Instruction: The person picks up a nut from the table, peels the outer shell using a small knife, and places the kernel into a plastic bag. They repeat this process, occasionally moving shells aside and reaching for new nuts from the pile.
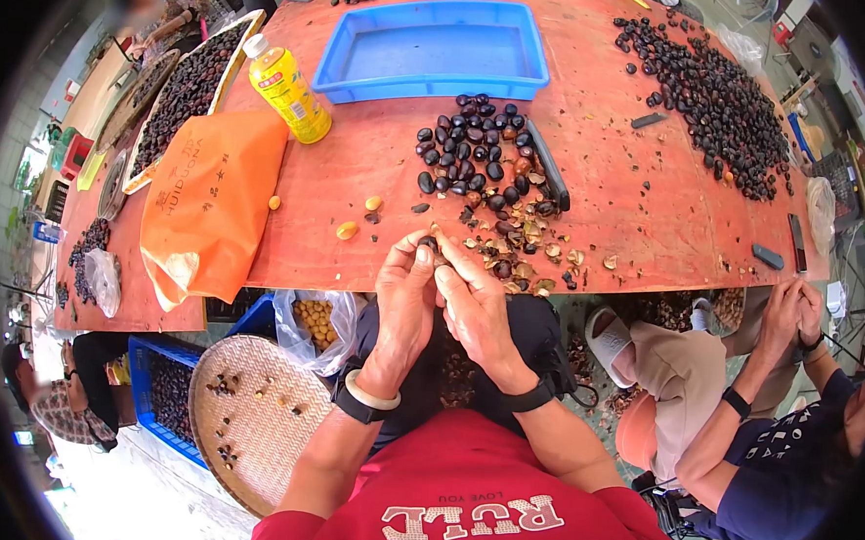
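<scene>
Both of my hands meet just past the table's front edge. My left hand (pixel 407 286) pinches a small dark nut (pixel 427 241) between thumb and fingertips. My right hand (pixel 475 297) has its fingertips pressed against the same nut from the other side. Beyond them lies a pile of dark glossy nuts (pixel 465 145), with broken brown shells (pixel 522 270) scattered at its near side. A black bar-like object (pixel 547 166) borders the pile on the right. Two peeled yellow kernels (pixel 347 230) rest on the table left of my hands.
Around the red table (pixel 360 168) are a blue tray (pixel 434 50), a yellow bottle (pixel 292 92), an orange bag (pixel 216 200) and a larger nut heap (pixel 715 109). Below are a woven tray (pixel 249 412) and a bag of kernels (pixel 314 322). A person's clasped hands (pixel 792 308) are at right.
</scene>
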Action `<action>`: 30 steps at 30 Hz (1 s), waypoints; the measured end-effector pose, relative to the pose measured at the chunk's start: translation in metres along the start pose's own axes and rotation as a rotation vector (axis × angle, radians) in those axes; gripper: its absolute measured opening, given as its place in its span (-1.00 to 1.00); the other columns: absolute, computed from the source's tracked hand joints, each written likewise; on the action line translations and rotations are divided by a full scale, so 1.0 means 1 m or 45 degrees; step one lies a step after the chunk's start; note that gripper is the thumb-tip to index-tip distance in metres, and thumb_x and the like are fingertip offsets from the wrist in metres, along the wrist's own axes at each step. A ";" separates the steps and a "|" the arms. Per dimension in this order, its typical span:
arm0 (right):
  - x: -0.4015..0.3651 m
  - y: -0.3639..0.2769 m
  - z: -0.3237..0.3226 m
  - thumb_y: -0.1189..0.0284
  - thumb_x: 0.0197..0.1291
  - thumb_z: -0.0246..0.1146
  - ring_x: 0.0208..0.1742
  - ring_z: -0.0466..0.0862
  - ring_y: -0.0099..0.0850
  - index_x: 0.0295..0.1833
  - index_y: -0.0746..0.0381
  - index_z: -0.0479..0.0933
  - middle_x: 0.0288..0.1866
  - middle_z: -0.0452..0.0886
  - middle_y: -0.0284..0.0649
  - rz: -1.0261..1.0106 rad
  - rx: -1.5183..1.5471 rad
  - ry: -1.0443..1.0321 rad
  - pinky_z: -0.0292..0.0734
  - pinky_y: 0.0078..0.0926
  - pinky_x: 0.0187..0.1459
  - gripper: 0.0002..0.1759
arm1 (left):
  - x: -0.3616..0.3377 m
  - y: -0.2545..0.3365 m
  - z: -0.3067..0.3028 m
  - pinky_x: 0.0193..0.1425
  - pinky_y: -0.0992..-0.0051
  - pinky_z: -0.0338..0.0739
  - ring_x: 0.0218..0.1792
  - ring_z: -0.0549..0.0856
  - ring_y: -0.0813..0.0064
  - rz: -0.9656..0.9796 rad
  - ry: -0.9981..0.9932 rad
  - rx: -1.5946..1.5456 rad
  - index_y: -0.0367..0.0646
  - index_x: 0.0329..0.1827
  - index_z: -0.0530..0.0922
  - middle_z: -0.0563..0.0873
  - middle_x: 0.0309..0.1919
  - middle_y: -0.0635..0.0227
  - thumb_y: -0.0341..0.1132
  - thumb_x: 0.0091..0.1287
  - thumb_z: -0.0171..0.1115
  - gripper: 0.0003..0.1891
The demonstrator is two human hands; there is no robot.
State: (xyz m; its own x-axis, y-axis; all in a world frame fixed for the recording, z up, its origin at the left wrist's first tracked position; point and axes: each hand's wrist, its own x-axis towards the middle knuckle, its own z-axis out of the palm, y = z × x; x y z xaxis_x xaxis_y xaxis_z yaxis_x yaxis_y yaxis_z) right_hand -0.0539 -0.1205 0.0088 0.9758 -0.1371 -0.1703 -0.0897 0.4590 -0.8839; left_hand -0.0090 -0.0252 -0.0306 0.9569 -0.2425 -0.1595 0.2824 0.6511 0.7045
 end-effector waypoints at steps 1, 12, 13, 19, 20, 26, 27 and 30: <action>0.001 0.000 0.000 0.49 0.32 0.06 -0.39 0.37 -0.72 0.33 0.37 0.31 -0.35 0.49 -0.41 -0.001 -0.003 -0.001 0.28 -0.78 -0.42 -0.53 | 0.001 0.000 -0.001 -0.07 0.56 0.58 -0.16 0.63 0.55 -0.001 -0.028 -0.009 -0.18 0.04 0.45 0.62 -0.15 0.38 -0.39 0.39 0.11 -0.79; 0.005 0.010 -0.007 0.45 0.33 0.09 -0.48 0.35 -0.74 0.36 0.29 0.29 -0.42 0.48 -0.47 -0.076 -0.148 -0.065 0.26 -0.77 -0.49 -0.51 | -0.003 -0.005 0.010 -0.39 0.66 0.53 -0.38 0.59 0.66 0.156 0.064 0.112 -0.20 0.01 0.46 0.60 -0.23 0.40 -0.38 0.37 0.16 -0.79; 0.005 0.012 -0.002 0.45 0.33 0.09 -0.48 0.34 -0.73 0.36 0.31 0.28 -0.42 0.50 -0.47 -0.090 0.025 -0.018 0.26 -0.78 -0.48 -0.50 | -0.002 -0.004 0.009 -0.39 0.66 0.53 -0.38 0.58 0.67 0.139 0.103 0.092 -0.20 0.01 0.46 0.60 -0.23 0.41 -0.39 0.36 0.16 -0.79; 0.022 0.013 -0.007 0.39 0.38 0.01 -0.82 0.25 -0.68 0.34 0.31 0.28 -0.54 0.40 -0.37 0.031 0.170 0.051 0.13 -0.73 -0.83 -0.54 | -0.002 -0.008 0.011 -0.28 0.65 0.54 -0.30 0.59 0.64 0.171 0.041 0.059 -0.20 0.04 0.45 0.61 -0.18 0.40 -0.34 0.37 0.17 -0.76; 0.019 0.011 -0.010 0.38 0.39 0.01 -0.81 0.26 -0.68 0.36 0.29 0.26 -0.55 0.40 -0.37 0.070 0.275 0.033 0.15 -0.73 -0.82 -0.53 | -0.001 -0.009 0.004 -0.19 0.61 0.55 -0.21 0.61 0.57 0.178 -0.052 0.058 -0.20 0.08 0.44 0.61 -0.14 0.36 -0.30 0.38 0.14 -0.72; -0.002 -0.023 -0.012 0.37 0.39 -0.01 -0.78 0.27 -0.71 0.41 0.25 0.18 -0.52 0.40 -0.36 0.169 0.182 -0.107 0.16 -0.76 -0.81 -0.48 | -0.007 0.000 0.014 -0.05 0.50 0.54 -0.08 0.61 0.47 0.146 -0.075 -0.029 -0.20 0.16 0.41 0.61 -0.10 0.34 -0.27 0.38 0.15 -0.65; -0.004 -0.026 -0.013 0.37 0.39 -0.01 -0.78 0.27 -0.71 0.41 0.25 0.18 -0.52 0.40 -0.36 0.168 0.182 -0.105 0.16 -0.76 -0.81 -0.48 | -0.008 0.001 0.015 -0.19 0.56 0.56 -0.14 0.61 0.49 0.108 -0.076 -0.044 -0.19 0.19 0.38 0.61 -0.14 0.37 -0.26 0.38 0.14 -0.63; -0.010 -0.032 -0.017 0.38 0.37 0.02 -0.72 0.29 -0.72 0.41 0.26 0.19 -0.49 0.41 -0.37 0.124 -0.075 -0.191 0.20 -0.76 -0.72 -0.47 | -0.010 0.002 0.013 -0.37 0.60 0.53 -0.29 0.62 0.55 0.067 -0.113 0.036 -0.21 0.17 0.39 0.62 -0.21 0.39 -0.24 0.39 0.13 -0.63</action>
State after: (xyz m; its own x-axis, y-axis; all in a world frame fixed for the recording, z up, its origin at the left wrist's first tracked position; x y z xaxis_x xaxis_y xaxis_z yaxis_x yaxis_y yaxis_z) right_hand -0.0643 -0.1493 0.0314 0.9804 0.0402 -0.1931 -0.1924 0.4108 -0.8912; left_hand -0.0187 -0.0306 -0.0182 0.9603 -0.2723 -0.0610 0.2290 0.6444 0.7296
